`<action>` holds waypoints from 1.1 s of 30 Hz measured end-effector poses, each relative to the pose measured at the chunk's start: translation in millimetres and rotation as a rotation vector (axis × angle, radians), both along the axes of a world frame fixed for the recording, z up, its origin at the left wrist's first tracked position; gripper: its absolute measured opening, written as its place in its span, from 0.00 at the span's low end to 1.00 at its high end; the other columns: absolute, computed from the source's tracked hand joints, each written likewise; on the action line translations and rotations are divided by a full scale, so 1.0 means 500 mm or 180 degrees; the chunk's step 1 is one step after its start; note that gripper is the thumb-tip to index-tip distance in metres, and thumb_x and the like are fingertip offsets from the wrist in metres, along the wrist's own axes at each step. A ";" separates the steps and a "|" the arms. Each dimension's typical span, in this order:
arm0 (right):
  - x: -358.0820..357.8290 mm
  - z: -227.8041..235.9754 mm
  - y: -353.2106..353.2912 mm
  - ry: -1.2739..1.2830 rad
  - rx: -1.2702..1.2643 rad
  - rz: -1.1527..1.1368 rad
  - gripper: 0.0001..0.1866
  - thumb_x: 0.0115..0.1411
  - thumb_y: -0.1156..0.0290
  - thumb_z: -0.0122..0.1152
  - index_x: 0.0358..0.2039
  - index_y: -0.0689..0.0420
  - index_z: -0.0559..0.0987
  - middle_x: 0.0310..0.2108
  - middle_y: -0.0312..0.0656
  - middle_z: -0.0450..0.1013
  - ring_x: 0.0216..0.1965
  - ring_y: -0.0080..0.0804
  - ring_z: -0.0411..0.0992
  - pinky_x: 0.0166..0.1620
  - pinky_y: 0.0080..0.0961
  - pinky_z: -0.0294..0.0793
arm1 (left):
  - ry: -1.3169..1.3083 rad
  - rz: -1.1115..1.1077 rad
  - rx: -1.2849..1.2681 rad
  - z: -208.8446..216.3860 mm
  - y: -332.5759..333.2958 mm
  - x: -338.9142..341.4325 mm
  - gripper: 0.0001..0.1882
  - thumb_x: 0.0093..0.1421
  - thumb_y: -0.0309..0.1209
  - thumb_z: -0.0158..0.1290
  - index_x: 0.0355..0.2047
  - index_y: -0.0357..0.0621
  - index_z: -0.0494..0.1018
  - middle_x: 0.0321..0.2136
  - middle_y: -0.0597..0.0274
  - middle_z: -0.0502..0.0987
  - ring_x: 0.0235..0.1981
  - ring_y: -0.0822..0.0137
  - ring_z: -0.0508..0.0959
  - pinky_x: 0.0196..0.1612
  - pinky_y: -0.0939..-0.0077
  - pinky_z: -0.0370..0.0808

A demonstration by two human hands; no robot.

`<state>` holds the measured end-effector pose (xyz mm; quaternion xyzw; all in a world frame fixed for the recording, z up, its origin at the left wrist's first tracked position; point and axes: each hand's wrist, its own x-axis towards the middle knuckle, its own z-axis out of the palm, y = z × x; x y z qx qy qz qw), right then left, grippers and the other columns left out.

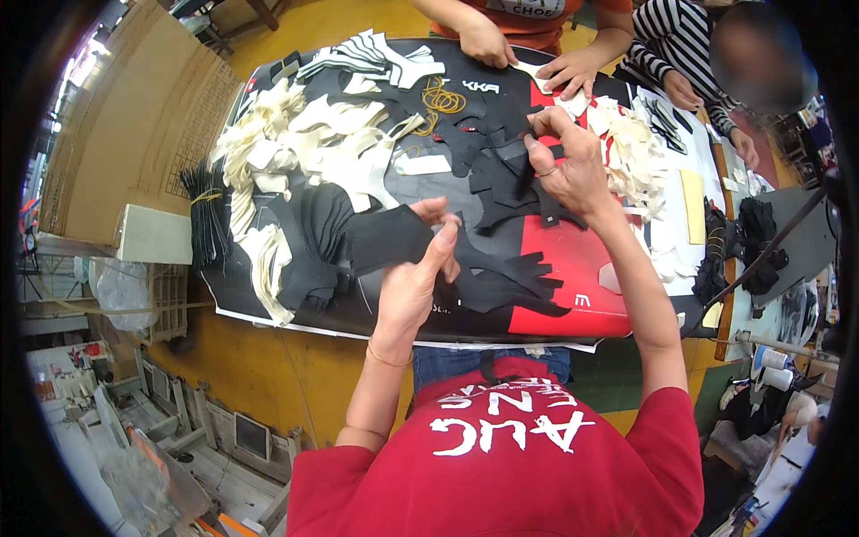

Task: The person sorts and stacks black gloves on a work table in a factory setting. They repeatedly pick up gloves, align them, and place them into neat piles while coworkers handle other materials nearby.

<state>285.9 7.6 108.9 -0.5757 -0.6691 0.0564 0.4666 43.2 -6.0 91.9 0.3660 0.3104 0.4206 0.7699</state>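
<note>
My left hand (420, 268) is at the near middle of the table, its thumb and fingers closed on the edge of a black fabric piece (386, 240). That piece reaches left over a fanned stack of black fabric pieces (327, 224). Higher and to the right, my right hand (573, 166) is raised with thumb and fingers bent together. From its fingertips hangs a dark, blurred strip of black fabric (526, 172). Below and between my hands lie more black cut pieces (510, 277), some on the red part of the table cover (573, 300).
Cream cut pieces (344, 148) heap at the left, with a bundle of black strips (206, 215) beside them. Yellow cord (443, 98) lies near the middle. Across the table, a co-worker's hands (573, 72) handle a cream piece; another person in stripes (671, 40) stands right. A cardboard sheet (125, 98) rises at left.
</note>
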 end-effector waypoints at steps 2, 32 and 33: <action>-0.031 0.026 -0.012 0.0514 -0.0139 0.0086 0.09 0.55 0.72 0.59 0.32 0.63 0.72 0.26 0.46 0.73 0.29 0.41 0.76 0.34 0.33 0.74 | -0.0051 0.0023 0.0153 0.004 0.015 0.024 0.28 0.62 0.35 0.61 0.58 0.37 0.64 0.42 0.63 0.70 0.24 0.79 0.67 0.26 0.81 0.67; 0.092 -0.128 -0.135 -0.1317 -0.1435 0.0176 0.16 0.52 0.75 0.64 0.43 0.52 0.82 0.53 0.42 0.71 0.53 0.42 0.69 0.53 0.36 0.70 | -0.0133 -0.0082 0.0062 0.044 0.058 -0.024 0.08 0.67 0.29 0.52 0.42 0.42 0.66 0.15 0.72 0.59 0.15 0.77 0.57 0.23 0.79 0.59; 0.093 -0.126 -0.127 -0.1104 -0.1320 0.0209 0.13 0.54 0.73 0.64 0.41 0.52 0.83 0.52 0.42 0.72 0.52 0.41 0.69 0.51 0.36 0.70 | -0.0119 -0.0088 0.0063 0.044 0.057 -0.024 0.07 0.66 0.29 0.52 0.41 0.42 0.66 0.15 0.71 0.60 0.15 0.77 0.57 0.23 0.79 0.59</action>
